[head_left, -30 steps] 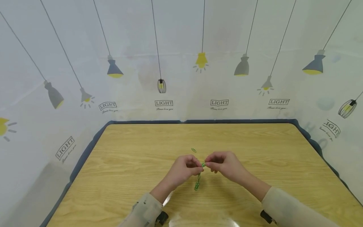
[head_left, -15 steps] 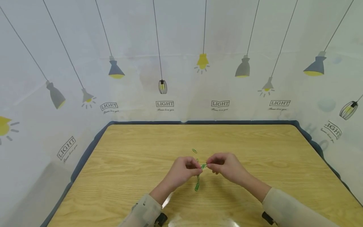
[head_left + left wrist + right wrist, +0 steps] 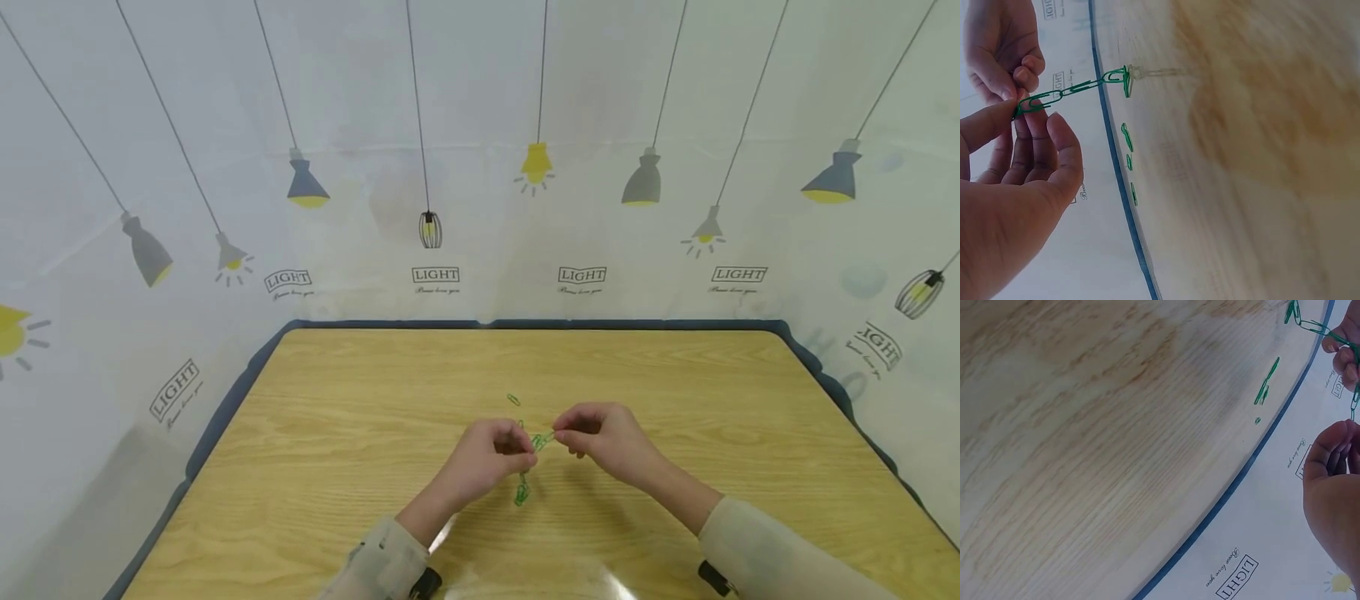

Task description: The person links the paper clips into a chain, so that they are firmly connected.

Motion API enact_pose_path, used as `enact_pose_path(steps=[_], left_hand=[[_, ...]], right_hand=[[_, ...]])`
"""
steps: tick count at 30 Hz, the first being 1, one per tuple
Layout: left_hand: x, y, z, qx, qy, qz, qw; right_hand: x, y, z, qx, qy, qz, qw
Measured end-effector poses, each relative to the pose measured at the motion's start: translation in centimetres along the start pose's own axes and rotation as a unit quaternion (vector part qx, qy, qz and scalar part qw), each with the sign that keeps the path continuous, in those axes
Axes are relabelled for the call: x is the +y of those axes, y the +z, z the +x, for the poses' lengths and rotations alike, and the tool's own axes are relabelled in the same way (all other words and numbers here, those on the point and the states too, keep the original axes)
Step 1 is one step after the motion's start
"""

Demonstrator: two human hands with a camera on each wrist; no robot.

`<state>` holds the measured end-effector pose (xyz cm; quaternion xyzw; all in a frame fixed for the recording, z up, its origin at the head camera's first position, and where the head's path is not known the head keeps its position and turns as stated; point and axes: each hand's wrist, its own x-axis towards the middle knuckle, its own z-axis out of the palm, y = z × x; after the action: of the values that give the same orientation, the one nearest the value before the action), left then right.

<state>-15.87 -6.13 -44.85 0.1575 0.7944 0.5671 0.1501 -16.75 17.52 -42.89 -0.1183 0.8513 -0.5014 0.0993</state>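
Above the table's middle, my left hand pinches a chain of green paper clips between thumb and index finger. One part of the chain hangs below that hand, its lower clips bunched at the wood. Another stretch runs across to my right hand, whose thumb and index fingertip pinch the paper clip at its end. In the right wrist view the linked clips span the short gap between both hands. The fingertips hide parts of the clips they grip.
Beyond the hands several loose green paper clips lie on the wooden table, one paper clip farthest back. A dark blue edge borders the table. Behind it hangs a pale lamp-printed backdrop.
My right hand has drawn a little to the right with the end clip, and more linked clips show between the hands. My left hand has dropped slightly, still pinching the chain.
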Motion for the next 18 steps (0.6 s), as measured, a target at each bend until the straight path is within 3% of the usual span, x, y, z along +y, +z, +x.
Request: enact_pose_path(steps=[7,12,18], left_hand=[[0.1,0.0,-0.1,-0.025,-0.009,-0.023,0.9994],[-0.1,0.1,-0.2,-0.043,-0.005,-0.010,0.9990],[-0.1,0.5,-0.2,-0.038,0.010,-0.006,0.9992]], right_hand=[[-0.5,0.0,-0.1,-0.011,-0.002,0.021,1.000],[-1.0,0.2,-0.2,-0.020,-0.010,0.027,0.999],[-1.2,0.3,-0.4,-0.025,-0.024,0.034,0.999]])
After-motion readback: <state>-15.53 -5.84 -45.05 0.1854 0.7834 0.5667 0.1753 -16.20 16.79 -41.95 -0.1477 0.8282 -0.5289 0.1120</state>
